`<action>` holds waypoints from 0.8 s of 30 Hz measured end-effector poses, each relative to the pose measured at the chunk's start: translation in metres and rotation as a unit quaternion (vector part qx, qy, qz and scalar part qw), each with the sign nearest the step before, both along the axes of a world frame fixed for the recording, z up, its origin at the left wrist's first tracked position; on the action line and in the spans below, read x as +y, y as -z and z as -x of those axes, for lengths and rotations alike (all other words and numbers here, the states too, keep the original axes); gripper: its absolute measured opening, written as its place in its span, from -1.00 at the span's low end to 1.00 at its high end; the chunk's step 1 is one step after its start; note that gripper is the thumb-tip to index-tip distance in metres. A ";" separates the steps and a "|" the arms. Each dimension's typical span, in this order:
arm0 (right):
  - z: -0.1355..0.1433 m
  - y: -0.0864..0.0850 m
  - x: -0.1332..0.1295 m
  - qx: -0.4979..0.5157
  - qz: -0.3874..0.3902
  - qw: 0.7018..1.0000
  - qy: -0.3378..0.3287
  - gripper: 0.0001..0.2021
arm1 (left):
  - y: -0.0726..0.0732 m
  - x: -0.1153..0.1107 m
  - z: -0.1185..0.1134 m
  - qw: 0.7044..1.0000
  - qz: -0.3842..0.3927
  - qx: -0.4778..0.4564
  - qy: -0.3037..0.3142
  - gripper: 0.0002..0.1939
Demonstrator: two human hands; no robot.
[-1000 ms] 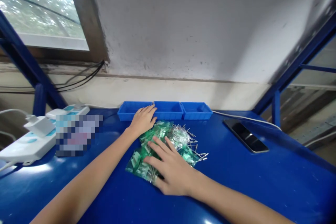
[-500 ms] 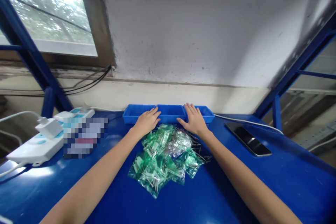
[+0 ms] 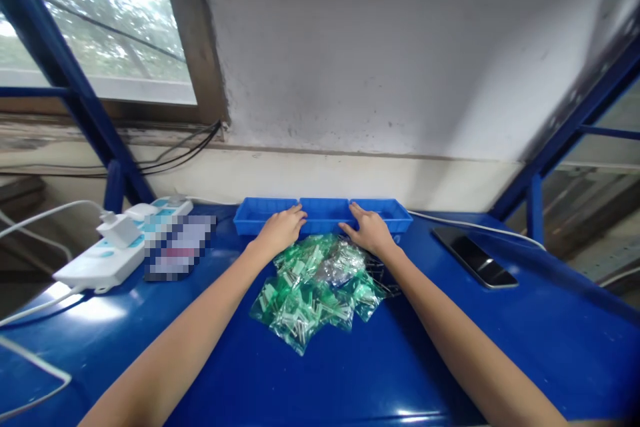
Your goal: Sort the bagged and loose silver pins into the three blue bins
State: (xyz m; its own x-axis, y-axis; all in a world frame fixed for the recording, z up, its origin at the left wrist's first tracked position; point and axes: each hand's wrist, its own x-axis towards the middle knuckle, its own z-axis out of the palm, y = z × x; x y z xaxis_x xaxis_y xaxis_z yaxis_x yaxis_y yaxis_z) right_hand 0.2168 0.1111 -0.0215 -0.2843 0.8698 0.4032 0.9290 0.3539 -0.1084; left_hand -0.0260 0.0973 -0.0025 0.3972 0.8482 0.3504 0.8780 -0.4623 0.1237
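Three blue plastic bins stand end to end against the wall: a left bin (image 3: 260,221), a middle bin (image 3: 325,221) and a right bin (image 3: 397,220). My left hand (image 3: 281,229) rests at the join of the left and middle bins, fingers stretched out over their rims. At the join of the middle and right bins is my right hand (image 3: 371,231), its thumb apart and its fingers somewhat bent on the rims. Between my forearms lies a heap of clear green plastic bags (image 3: 305,300) with small pale pieces and metal pins inside. Loose dark screw-like pieces (image 3: 387,281) lie partly behind my right wrist.
To the left are a white power strip (image 3: 107,267) with a plugged-in charger (image 3: 119,231) and a blurred-out flat item (image 3: 177,250). A black phone (image 3: 475,259) lies to the right, near a white cable (image 3: 480,228). Blue frame bars slope at both sides.
My right hand's fingers have drawn in from over the right bin to its join with the middle bin. My left hand stays nearly in place. The camera view has shifted slightly.
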 end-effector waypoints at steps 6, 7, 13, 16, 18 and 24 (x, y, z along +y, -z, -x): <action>0.005 -0.002 -0.035 0.006 -0.013 1.000 -0.014 -0.40 | -0.001 -0.036 0.005 1.000 -0.003 -0.009 -0.005 -0.69; 0.005 -0.002 -0.039 0.008 -0.011 1.000 -0.016 -0.40 | -0.002 -0.041 0.005 1.000 -0.001 -0.011 -0.007 -0.68; 0.006 -0.006 -0.058 0.014 -0.008 1.000 -0.015 -0.40 | -0.005 -0.060 0.005 1.000 0.005 -0.004 -0.016 -0.67; 0.005 -0.007 -0.062 0.012 0.002 1.000 -0.015 -0.40 | -0.005 -0.064 0.005 1.000 0.007 -0.002 -0.016 -0.67; 0.004 -0.006 -0.062 0.009 0.012 1.000 -0.013 -0.39 | -0.006 -0.065 0.005 1.000 0.011 0.000 -0.016 -0.67; 0.014 -0.018 -0.076 -0.009 -0.021 1.000 -0.020 -0.38 | -0.007 -0.067 0.007 1.000 0.028 0.003 -0.004 -0.66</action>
State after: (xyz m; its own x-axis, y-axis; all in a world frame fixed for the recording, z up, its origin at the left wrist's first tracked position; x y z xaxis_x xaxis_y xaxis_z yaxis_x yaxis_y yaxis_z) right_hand 0.2030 0.0354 -0.0040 -0.3269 0.8401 0.4328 0.9154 0.3953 -0.0759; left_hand -0.0332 0.0299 0.0047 0.3926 0.8695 0.2998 0.8820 -0.4483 0.1450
